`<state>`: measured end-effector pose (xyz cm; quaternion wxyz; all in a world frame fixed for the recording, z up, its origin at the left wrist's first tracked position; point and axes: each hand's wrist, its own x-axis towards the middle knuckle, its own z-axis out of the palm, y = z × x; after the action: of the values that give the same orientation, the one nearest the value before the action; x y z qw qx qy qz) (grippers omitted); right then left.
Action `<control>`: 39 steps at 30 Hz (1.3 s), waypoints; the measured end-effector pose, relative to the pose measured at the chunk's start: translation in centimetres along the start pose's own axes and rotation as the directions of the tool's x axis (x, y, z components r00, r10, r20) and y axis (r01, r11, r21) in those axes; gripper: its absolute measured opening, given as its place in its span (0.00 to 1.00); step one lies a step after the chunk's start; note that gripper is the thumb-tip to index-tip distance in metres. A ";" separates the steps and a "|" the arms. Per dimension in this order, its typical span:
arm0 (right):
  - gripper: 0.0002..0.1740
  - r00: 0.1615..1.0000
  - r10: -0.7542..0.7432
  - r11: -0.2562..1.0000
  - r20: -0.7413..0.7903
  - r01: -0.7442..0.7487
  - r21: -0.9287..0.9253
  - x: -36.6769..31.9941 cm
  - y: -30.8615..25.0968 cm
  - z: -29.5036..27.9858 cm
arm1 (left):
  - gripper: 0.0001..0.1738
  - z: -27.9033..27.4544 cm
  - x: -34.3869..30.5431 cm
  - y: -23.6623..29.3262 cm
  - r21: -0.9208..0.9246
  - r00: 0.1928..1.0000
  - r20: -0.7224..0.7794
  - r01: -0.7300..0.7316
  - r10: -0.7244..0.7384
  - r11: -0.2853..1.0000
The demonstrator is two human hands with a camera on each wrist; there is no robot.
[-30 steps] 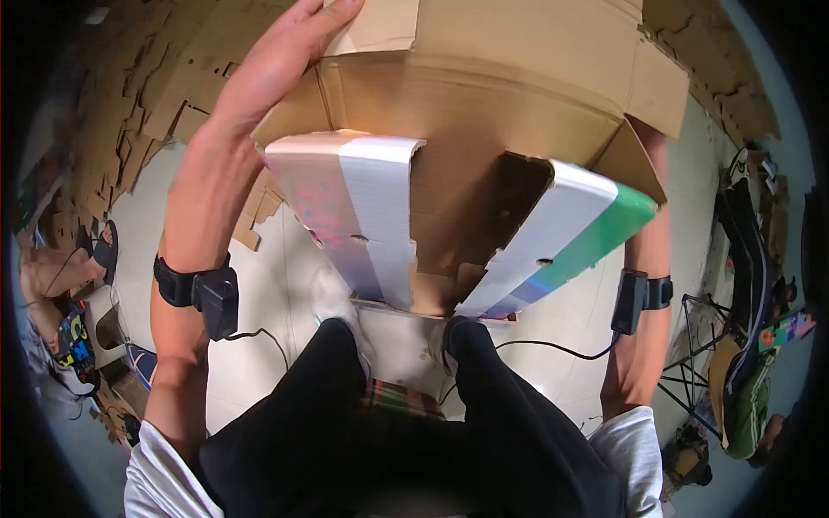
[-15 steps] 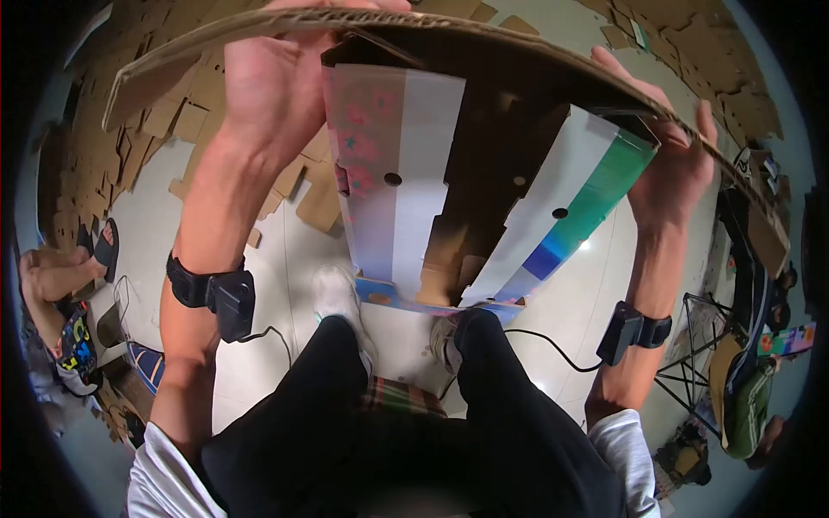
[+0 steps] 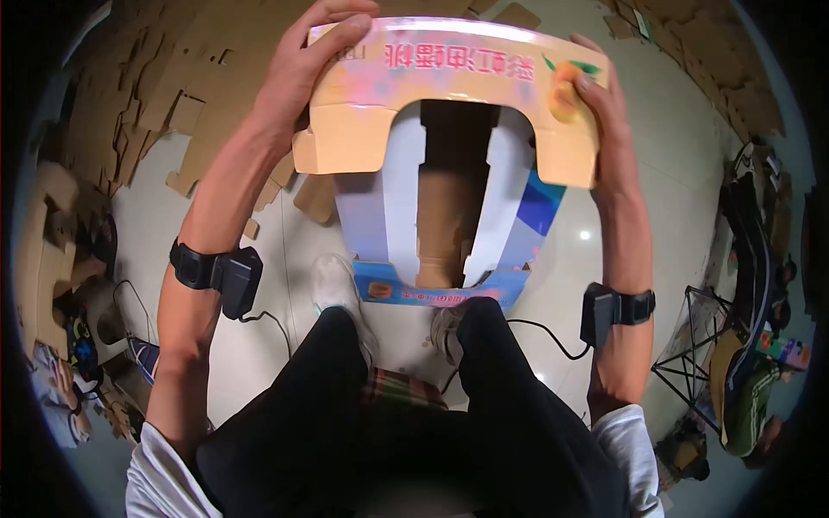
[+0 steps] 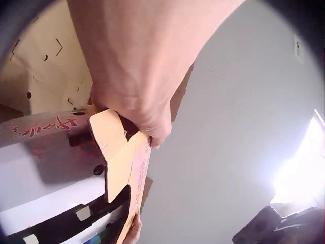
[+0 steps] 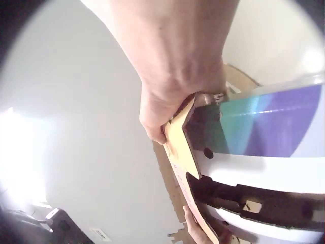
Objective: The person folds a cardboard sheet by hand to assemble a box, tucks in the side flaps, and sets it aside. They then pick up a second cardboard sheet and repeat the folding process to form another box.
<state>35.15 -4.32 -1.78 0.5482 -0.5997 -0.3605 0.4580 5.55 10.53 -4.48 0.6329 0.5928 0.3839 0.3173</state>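
Observation:
A printed cardboard fruit box (image 3: 449, 298) stands before the feet in the head view. Its peach-coloured end panel (image 3: 471, 73), with upside-down lettering and a fruit picture, is folded down over the near top end. My left hand (image 3: 302, 65) grips the panel's left corner, thumb on the printed face. At the opposite corner, my right hand (image 3: 609, 112) holds on with its thumb by the fruit picture. White-and-coloured side flaps (image 5: 274, 122) lie inward with a dark gap between them. In the left wrist view, the fingers behind the panel are hidden.
Flattened brown cardboard (image 3: 78, 78) covers the floor at the far left. A black metal frame (image 3: 691, 363) stands at right, near dark clothing. White shoes (image 3: 332, 289) flank the box's near end on pale tiles (image 3: 259, 337).
The end panel has swung from its brown inner side, through edge-on, to show its printed face. Both hands turned with it, and the right hand came into view. Cardboard now appears at far left.

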 end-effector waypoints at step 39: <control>0.12 0.809 0.588 0.793 0.008 -0.575 -0.199 5.5 11.6 -3.8 | 0.13 -0.1 0.3 -11.4 0.042 0.861 0.161 0.481 -0.482 0.875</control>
<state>39.69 -2.03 -14.19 0.3090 -0.7139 -0.2190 0.5890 4.98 9.74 -15.86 0.7219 0.5027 0.4653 0.0985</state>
